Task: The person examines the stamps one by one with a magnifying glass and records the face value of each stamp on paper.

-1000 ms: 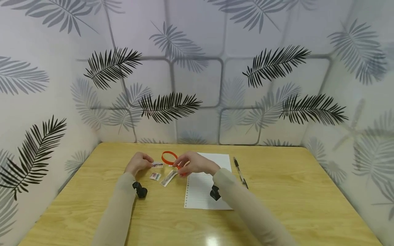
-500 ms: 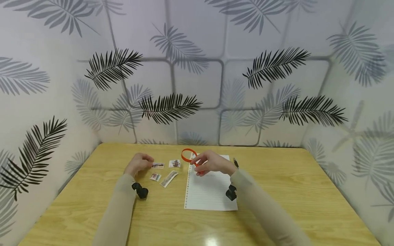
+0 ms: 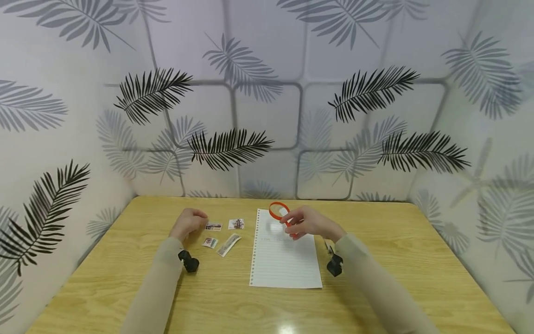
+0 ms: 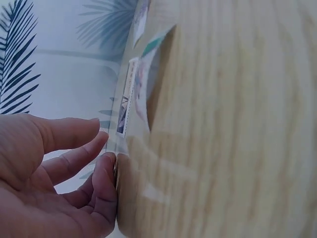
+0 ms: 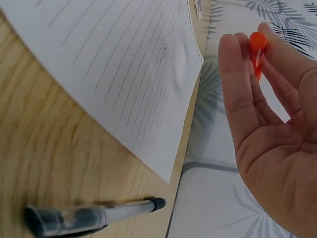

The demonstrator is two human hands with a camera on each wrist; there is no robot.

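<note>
My right hand (image 3: 312, 223) holds an orange-red magnifying glass (image 3: 278, 211) by its handle, over the upper part of a lined sheet of paper (image 3: 283, 269). In the right wrist view the handle end (image 5: 257, 40) is pinched between thumb and fingers. My left hand (image 3: 188, 223) rests on the table at the left with loosely bent fingers and nothing in them. Beside its fingertips lies a small stamp (image 3: 213, 227). Other stamps are near it: a square one (image 3: 236, 224), a small curled one (image 3: 210, 242) and a long one (image 3: 229, 245).
A pen (image 5: 99, 218) lies right of the paper, partly hidden by the right wrist in the head view. Faint handwriting (image 5: 166, 47) shows on the sheet. A leaf-patterned wall (image 3: 267, 171) stands behind the wooden table (image 3: 233, 306).
My right hand has moved to the right with the magnifying glass, from above the stamps to above the paper. The square stamp has come into full view. The left hand has stayed put.
</note>
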